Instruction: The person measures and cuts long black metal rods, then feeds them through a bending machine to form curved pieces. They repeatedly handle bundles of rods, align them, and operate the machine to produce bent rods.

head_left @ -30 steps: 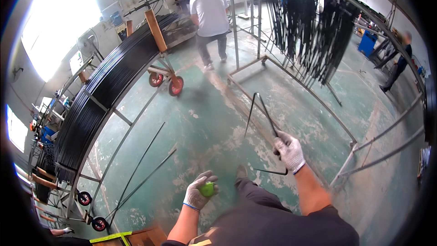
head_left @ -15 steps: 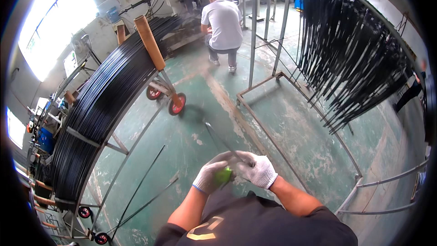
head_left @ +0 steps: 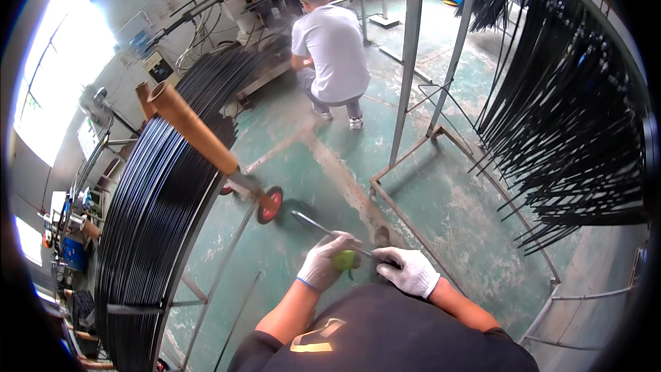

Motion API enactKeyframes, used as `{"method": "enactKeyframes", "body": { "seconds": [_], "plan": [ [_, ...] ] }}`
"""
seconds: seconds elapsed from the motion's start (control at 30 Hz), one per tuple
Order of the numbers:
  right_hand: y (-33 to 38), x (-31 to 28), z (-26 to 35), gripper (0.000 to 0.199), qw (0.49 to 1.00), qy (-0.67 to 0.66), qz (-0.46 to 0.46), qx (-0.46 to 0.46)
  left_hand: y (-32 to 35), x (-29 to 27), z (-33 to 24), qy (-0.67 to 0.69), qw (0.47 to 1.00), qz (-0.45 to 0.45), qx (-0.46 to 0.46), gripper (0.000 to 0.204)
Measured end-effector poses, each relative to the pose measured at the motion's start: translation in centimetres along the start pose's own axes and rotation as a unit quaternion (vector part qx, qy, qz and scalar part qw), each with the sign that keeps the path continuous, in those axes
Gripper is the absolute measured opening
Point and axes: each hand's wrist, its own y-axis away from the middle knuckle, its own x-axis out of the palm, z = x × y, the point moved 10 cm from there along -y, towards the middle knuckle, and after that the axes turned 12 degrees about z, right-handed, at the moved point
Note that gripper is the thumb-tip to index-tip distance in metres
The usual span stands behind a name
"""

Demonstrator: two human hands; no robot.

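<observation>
A thin dark rod (head_left: 311,223) with a pale, shiny tip slants up and to the left in front of my body. My left hand (head_left: 327,260), in a whitish knit glove, is closed around its middle. A small bright green object (head_left: 346,260) of unclear kind is also in that hand, on the palm side. My right hand (head_left: 411,273), gloved alike, has its fingers curled at the near end of the rod. What lies under the right fingers is hidden.
A wheeled rack (head_left: 196,248) on the left carries bundled black rods (head_left: 148,200) and brown tubular posts (head_left: 189,127). On the right, a metal frame (head_left: 413,224) stands near hanging black strands (head_left: 564,110). A person (head_left: 334,55) crouches ahead by machinery. One loose rod (head_left: 237,320) lies lower left.
My view has shifted, and the racks and crouching person look nearer. My hands have moved slightly apart, and the rod now slants at a flatter angle.
</observation>
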Motion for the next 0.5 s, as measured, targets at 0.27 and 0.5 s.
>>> {"method": "enactKeyframes", "body": {
  "seconds": [0.27, 0.5],
  "plan": [
    [-19.6, -6.4, -7.7, 0.033, 0.995, 0.008, 0.096, -0.014, -13.9, -8.8, -6.4, 0.12, 0.983, -0.139, -0.009, 0.021],
    [-32.2, -16.2, -7.1, 0.033, 0.994, 0.04, 0.09, -0.042, -23.1, -14.5, -12.3, 0.164, 0.972, -0.164, 0.028, 0.02]
  ]
}}
